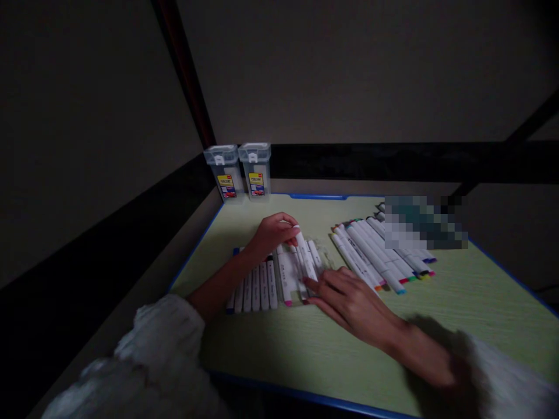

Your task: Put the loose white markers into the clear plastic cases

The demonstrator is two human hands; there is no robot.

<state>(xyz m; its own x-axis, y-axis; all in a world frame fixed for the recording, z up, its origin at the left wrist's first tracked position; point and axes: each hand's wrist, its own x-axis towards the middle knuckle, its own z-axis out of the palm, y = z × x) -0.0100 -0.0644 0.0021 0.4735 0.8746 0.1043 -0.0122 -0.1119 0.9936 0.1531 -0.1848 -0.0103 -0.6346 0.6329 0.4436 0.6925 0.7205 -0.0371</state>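
Observation:
A white marker (307, 256) slants between my two hands, over a clear plastic sleeve (325, 255) that has several white markers on it. My left hand (276, 234) pinches the marker's far end between thumb and fingers. At its near end, my right hand (347, 295) has its fingers closed around the tip. Just left of it lies a marker with a pink end (285, 279). Further left, several white markers (255, 288) lie side by side in a row, partly covered by my left forearm.
Several loose markers with coloured ends (379, 250) lie in a slanted group at the right. Two lidded clear plastic boxes (225, 177) with yellow labels stand at the back left. A blurred-out greenish patch covers the table's back right. Blue edging (318, 196) rims the table.

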